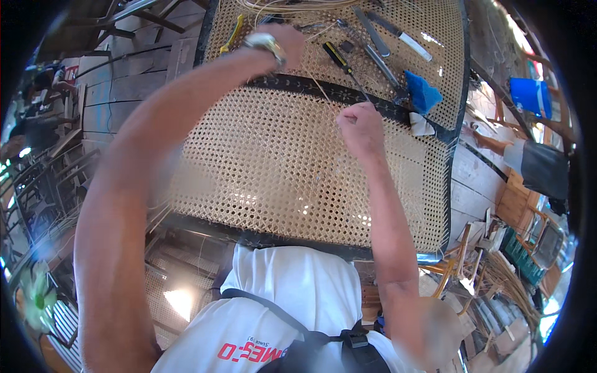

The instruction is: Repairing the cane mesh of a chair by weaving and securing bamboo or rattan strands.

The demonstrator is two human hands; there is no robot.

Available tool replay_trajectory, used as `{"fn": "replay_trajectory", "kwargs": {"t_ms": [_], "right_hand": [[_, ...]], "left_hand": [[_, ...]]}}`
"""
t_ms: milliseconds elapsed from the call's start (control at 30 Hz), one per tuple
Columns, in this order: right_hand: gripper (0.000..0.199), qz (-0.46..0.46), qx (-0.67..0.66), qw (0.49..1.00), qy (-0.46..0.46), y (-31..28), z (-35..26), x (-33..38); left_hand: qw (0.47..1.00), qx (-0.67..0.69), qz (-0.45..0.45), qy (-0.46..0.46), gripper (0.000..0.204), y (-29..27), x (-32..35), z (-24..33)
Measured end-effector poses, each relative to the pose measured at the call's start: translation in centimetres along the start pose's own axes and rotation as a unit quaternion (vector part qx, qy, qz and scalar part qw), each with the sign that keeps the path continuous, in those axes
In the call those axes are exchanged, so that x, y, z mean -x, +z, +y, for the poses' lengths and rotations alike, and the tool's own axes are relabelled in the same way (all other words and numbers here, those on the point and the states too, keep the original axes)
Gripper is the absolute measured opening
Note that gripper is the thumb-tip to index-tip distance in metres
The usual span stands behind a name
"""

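Observation:
A woven cane panel [267,161] in a dark wooden frame lies before me. My right hand [362,132] is closed in a fist over it, just on the near side of the dark crossbar [305,86]. A thin cane strand [320,89] runs from near my left hand down to the right fist, which appears to grip it. My left hand [287,45], with a wristwatch [266,45] at its wrist, is above the far section; motion smears its fingers. Beyond the right fist, a yellow-and-black screwdriver [336,57] lies with its shaft pointing toward it.
On the far section lie a white-handled knife [411,45], a flat metal blade [373,34], a metal tool [382,65], a blue cloth-like piece [423,92], a yellow-handled tool [232,34] and coiled cane [280,5]. Another person's arm [491,143] shows at right, below a blue container [530,97].

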State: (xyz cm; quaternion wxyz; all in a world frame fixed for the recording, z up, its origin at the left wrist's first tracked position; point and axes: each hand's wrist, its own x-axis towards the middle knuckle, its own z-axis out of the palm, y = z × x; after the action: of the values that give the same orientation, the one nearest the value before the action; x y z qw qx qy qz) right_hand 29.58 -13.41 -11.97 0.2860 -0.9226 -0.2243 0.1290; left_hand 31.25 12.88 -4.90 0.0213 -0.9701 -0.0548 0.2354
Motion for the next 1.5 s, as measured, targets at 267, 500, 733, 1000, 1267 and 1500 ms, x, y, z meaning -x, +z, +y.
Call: {"fn": "replay_trajectory", "kwargs": {"t_ms": [267,500,733,1000,1267,1500], "right_hand": [[0.022,-0.098,-0.509,0.852,0.075,-2.5,-4.4,-3.3],[0.018,-0.096,-0.281,0.944,0.142,-0.1,1.2,-2.3],[0.025,-0.074,-0.109,0.976,0.172,-1.7,-1.5,-2.3],[0.019,-0.085,-0.055,0.984,0.146,-2.3,-2.8,-3.1],[0.019,-0.119,-0.067,0.979,0.153,-2.0,-1.8,-3.4],[0.021,-0.147,-0.039,0.978,0.139,-0.7,-0.7,-4.3]], "left_hand": [[0.972,0.218,-0.037,0.084,0.04,-4.7,2.2,1.4],[0.984,0.079,-0.079,0.138,0.02,1.7,1.8,4.7],[0.97,-0.09,-0.05,0.22,0.018,1.6,0.2,7.4],[0.958,0.063,-0.126,0.252,0.022,5.6,-4.6,5.6],[0.951,0.09,-0.189,0.225,0.021,6.2,-6.2,6.4],[0.942,0.19,-0.258,0.1,0.023,2.8,-2.9,6.5]]}}
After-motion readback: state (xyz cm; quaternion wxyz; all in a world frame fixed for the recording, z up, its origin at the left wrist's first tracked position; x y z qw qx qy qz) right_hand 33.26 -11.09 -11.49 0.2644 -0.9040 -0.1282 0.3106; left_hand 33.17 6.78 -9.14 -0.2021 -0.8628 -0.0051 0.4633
